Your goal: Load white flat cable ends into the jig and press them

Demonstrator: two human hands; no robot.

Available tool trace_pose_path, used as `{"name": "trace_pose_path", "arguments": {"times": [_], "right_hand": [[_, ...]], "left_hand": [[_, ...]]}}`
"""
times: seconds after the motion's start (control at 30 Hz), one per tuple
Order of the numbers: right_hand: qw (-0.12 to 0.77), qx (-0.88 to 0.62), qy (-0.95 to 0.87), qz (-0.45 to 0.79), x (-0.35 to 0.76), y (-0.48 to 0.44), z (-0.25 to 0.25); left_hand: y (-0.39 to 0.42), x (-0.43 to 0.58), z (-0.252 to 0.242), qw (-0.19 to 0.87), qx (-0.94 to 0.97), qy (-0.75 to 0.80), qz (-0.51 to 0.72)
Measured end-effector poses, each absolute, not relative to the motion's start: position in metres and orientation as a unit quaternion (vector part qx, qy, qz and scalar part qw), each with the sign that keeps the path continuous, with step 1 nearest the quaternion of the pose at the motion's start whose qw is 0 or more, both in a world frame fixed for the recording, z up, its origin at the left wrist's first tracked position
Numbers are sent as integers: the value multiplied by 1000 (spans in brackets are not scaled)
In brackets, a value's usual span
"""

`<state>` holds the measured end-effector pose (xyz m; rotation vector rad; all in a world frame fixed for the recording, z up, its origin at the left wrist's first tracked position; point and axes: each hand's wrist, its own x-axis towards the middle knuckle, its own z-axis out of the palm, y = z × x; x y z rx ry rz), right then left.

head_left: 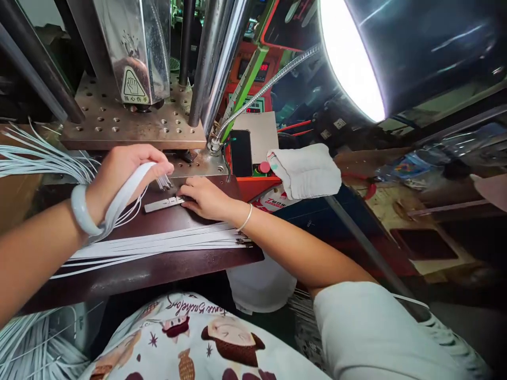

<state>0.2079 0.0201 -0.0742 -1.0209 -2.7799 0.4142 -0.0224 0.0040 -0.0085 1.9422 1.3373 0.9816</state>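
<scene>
My left hand [129, 169] is closed round a bundle of white flat cables [130, 198], which hangs over the wrist. Their thin ends stick out past my fingertips. Just to the right, the curled fingers of my right hand [204, 198] grip the near end of a narrow grey metal bar [163, 204] on the dark red-brown work surface [190, 266]. What lies under those fingertips is hidden. More white flat cables [158, 243] lie in a row in front of both hands, with metal tips at their right ends.
A press [134, 79] with a hand-warning sign stands behind my hands. White cables [43, 155] fan out at left. A phone [241, 153], a red button [264, 167] and a folded white cloth [307, 170] are at right. A bright lamp [350, 58] hangs above.
</scene>
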Motion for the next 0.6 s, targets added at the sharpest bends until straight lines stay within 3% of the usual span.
{"name": "trace_pose_path", "arguments": {"times": [0.1,0.3,0.43,0.6], "right_hand": [[111,-341,-912,199,205,-10,-70],[292,-442,-785,321,184,-8,-59],[268,-421,-765,407,176,-2,-55],[235,-449,-788,349,197,-25,-63]], "left_hand": [[8,-18,-25,283,760,488,321],[8,-20,-36,331,724,475,376],[-2,-15,-23,300,769,452,338],[-30,1,-5,270,800,496,201]]}}
